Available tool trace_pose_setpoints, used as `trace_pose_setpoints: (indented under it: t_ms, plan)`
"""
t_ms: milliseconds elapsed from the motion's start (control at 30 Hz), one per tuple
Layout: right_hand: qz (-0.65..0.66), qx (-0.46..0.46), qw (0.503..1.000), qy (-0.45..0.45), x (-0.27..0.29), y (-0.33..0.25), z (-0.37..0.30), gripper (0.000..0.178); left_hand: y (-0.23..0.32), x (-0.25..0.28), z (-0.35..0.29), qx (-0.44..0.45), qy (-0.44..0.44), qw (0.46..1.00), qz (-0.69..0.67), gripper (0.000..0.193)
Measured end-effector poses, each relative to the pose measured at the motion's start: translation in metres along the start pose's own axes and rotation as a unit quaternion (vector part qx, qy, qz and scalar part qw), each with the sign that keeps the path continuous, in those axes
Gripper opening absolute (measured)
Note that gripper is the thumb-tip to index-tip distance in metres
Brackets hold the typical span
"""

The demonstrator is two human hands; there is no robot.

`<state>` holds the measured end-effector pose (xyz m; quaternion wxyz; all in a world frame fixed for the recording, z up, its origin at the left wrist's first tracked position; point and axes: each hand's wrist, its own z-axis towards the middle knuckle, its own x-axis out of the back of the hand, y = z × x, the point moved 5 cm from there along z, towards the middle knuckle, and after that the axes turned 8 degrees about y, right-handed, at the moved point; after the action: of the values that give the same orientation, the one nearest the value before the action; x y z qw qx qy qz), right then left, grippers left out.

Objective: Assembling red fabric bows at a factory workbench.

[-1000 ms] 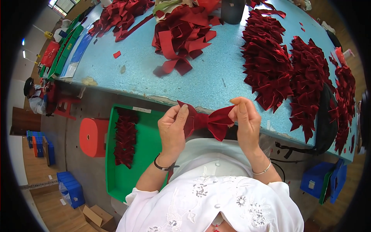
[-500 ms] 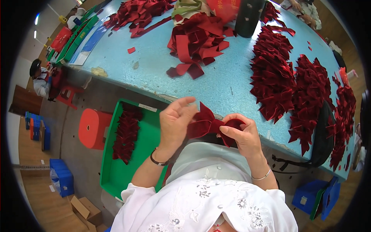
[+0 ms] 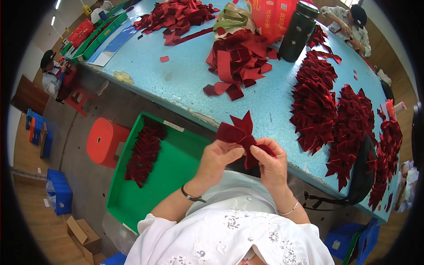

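Bow [image 3: 238, 134] | velvety, dark red, sharp-tipped | grip: left hand [image 3: 215, 162], right hand [image 3: 273, 165] pinching it

Head-worn fisheye view down onto hands [image 3: 272, 167]

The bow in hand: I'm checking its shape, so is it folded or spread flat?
Folded. The red bow gathers at its middle, with a loop to the left and pointed tails above.
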<state>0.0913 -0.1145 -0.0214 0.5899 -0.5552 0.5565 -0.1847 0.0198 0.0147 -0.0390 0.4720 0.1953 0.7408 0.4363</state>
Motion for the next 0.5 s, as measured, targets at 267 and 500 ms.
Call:
trace_pose_setpoints:
  t_ms: [267,500]
  plan:
    - [-0.229,0.171,0.958,-0.029,-0.004,-0.017,-0.003,0.023,0.014,0.002,-0.002,0.004,0.039,0.999,0.016,0.020]
    - [-0.270,0.178,0.943,-0.081,-0.016,-0.026,0.016,0.018,0.007,-0.003,-0.010,0.046,-0.020,0.985,0.164,0.021]
